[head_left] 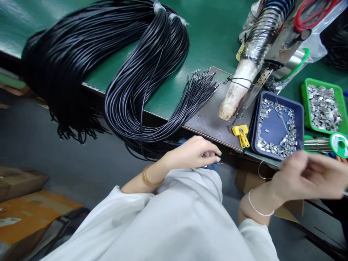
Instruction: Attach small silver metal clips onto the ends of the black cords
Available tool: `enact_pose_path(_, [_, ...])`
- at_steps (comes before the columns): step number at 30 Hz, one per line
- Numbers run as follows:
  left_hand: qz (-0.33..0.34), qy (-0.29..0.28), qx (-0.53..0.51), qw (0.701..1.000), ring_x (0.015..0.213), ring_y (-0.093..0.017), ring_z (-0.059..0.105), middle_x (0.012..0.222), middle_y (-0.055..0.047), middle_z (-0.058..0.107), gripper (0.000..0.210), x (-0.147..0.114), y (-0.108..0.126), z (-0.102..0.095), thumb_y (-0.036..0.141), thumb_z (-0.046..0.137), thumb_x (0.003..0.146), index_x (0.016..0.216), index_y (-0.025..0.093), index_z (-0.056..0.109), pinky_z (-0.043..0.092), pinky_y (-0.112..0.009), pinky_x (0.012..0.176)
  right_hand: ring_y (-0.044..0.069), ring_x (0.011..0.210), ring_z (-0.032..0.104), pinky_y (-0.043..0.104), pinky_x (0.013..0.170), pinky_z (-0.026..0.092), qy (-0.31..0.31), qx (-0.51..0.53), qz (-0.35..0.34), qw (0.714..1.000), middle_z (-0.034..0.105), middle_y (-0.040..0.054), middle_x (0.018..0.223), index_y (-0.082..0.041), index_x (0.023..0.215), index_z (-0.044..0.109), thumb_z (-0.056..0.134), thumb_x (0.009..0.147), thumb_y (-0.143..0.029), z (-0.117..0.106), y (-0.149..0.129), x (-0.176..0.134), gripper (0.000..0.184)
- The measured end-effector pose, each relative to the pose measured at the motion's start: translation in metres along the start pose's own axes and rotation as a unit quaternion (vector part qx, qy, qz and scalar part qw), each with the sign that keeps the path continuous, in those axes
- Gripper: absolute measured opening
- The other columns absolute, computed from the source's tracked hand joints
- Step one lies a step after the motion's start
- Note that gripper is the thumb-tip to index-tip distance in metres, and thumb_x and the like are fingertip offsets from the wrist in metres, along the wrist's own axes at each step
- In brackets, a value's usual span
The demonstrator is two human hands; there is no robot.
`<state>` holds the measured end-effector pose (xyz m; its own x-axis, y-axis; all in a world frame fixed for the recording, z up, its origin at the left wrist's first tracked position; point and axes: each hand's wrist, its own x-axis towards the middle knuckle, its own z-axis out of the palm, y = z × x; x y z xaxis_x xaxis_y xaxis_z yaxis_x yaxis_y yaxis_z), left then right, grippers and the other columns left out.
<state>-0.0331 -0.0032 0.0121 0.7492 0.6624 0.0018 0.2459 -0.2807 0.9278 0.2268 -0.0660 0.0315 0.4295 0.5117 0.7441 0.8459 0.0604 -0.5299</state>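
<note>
My left hand (194,152) is at the bench's front edge, its fingers curled and the thumb close to the index finger. A thin light tip shows by the fingertips, too small to name. My right hand (310,175) is smeared by motion in front of the blue tray (272,127), its fingers bent toward the right; whether it holds anything is unclear. The tray holds many small metal clips. Beyond my left hand lies a thick bundle of black cables (136,98), their stripped ends on a brown board (206,125). A yellow clip-like tool (241,135) sits at the board's corner.
A green tray (304,105) of metal pieces stands at the right, near a green-rimmed spool (339,145). A wrapped duct (236,87) hangs over the board. Red-handled scissors (301,27) are at the back. Cardboard boxes (35,214) stand on the floor at left.
</note>
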Motion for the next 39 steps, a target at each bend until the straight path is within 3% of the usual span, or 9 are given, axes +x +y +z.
enact_pose_path(3, [-0.011, 0.215, 0.026, 0.976, 0.079, -0.016, 0.069, 0.094, -0.009, 0.076, 0.022, 0.001, -0.006, -0.022, 0.031, 0.062, 0.089, 0.097, 0.015, 0.075, 0.053, -0.024, 0.07, 0.017, 0.063, 0.062, 0.032, 0.062, 0.048, -0.144, -0.095, -0.043, 0.984, 0.068, 0.0022, 0.074, -0.022, 0.08, 0.067, 0.074, 0.078, -0.032, 0.016, 0.022, 0.013, 0.012])
enact_pose_path(6, [-0.049, 0.392, 0.211, 0.894, 0.102, -0.024, 0.065, 0.109, -0.011, 0.072, 0.023, 0.007, -0.015, -0.05, 0.032, 0.06, 0.091, 0.105, 0.017, 0.072, 0.052, -0.034, 0.086, 0.016, 0.071, 0.064, 0.029, 0.067, 0.047, -0.255, -0.132, -0.064, 0.956, 0.073, 0.0033, 0.087, -0.023, 0.08, 0.067, 0.076, 0.076, -0.027, 0.027, 0.051, 0.025, 0.011])
enact_pose_path(11, [-0.171, 0.302, 0.379, 0.858, 0.091, -0.028, 0.064, 0.094, -0.013, 0.068, 0.024, 0.015, -0.024, -0.071, 0.033, 0.057, 0.092, 0.099, 0.013, 0.069, 0.047, -0.038, 0.083, 0.013, 0.061, 0.055, 0.029, 0.064, 0.037, -0.333, -0.18, -0.051, 0.924, 0.068, 0.0009, 0.075, -0.022, 0.074, 0.064, 0.076, 0.074, -0.026, 0.04, 0.072, 0.04, 0.012])
enact_pose_path(20, [-0.049, 0.297, 0.313, 0.901, 0.075, -0.016, 0.061, 0.094, -0.008, 0.068, 0.036, -0.017, -0.008, -0.045, 0.024, 0.049, 0.095, 0.124, 0.015, 0.068, 0.046, -0.029, 0.073, 0.014, 0.067, 0.052, 0.029, 0.059, 0.026, -0.334, -0.227, -0.126, 0.906, 0.062, 0.0012, 0.073, -0.022, 0.074, 0.053, 0.067, 0.077, -0.025, 0.046, 0.059, 0.041, 0.014])
enact_pose_path(24, [-0.03, 0.384, 0.192, 0.903, 0.072, -0.013, 0.058, 0.092, -0.006, 0.068, 0.026, -0.018, -0.022, -0.038, 0.021, 0.055, 0.09, 0.107, 0.016, 0.074, 0.047, -0.026, 0.068, 0.013, 0.063, 0.056, 0.028, 0.06, 0.039, -0.275, -0.177, -0.119, 0.938, 0.063, 0.0016, 0.073, -0.022, 0.074, 0.055, 0.066, 0.077, -0.025, 0.043, 0.059, 0.039, 0.012])
enact_pose_path(29, [0.027, 0.54, -0.098, 0.836, 0.077, -0.011, 0.062, 0.095, -0.005, 0.069, 0.018, -0.011, -0.025, -0.041, 0.022, 0.065, 0.086, 0.101, 0.018, 0.072, 0.051, -0.021, 0.068, 0.019, 0.067, 0.069, 0.029, 0.05, 0.05, -0.093, -0.038, -0.054, 0.993, 0.072, 0.0072, 0.084, -0.021, 0.075, 0.059, 0.073, 0.075, -0.026, 0.032, 0.028, 0.029, 0.015])
enact_pose_path(32, [0.043, 0.451, -0.17, 0.875, 0.06, -0.007, 0.054, 0.078, 0.0, 0.067, 0.021, -0.011, -0.005, -0.035, 0.025, 0.07, 0.084, 0.104, 0.019, 0.072, 0.045, -0.018, 0.056, 0.021, 0.059, 0.071, 0.032, 0.049, 0.056, -0.091, 0.099, 0.041, 0.99, 0.071, 0.0059, 0.08, -0.021, 0.074, 0.058, 0.079, 0.071, -0.024, 0.026, -0.002, 0.019, 0.021])
enact_pose_path(36, [0.062, 0.152, -0.147, 0.975, 0.058, -0.008, 0.053, 0.075, -0.003, 0.071, 0.018, -0.001, 0.021, -0.01, 0.025, 0.07, 0.084, 0.097, 0.015, 0.077, 0.042, -0.02, 0.055, 0.021, 0.068, 0.074, 0.031, 0.057, 0.062, -0.174, 0.243, 0.11, 0.948, 0.072, 0.005, 0.081, -0.02, 0.073, 0.054, 0.077, 0.076, -0.023, 0.026, -0.037, 0.002, 0.022])
enact_pose_path(39, [0.033, 0.16, -0.176, 0.971, 0.063, -0.01, 0.056, 0.078, -0.006, 0.073, 0.019, 0.016, 0.018, 0.013, 0.026, 0.064, 0.088, 0.091, 0.012, 0.076, 0.045, -0.021, 0.061, 0.018, 0.073, 0.073, 0.033, 0.066, 0.063, -0.158, 0.213, 0.065, 0.962, 0.072, 0.0028, 0.084, -0.019, 0.077, 0.061, 0.075, 0.078, -0.018, 0.031, -0.05, -0.01, 0.014])
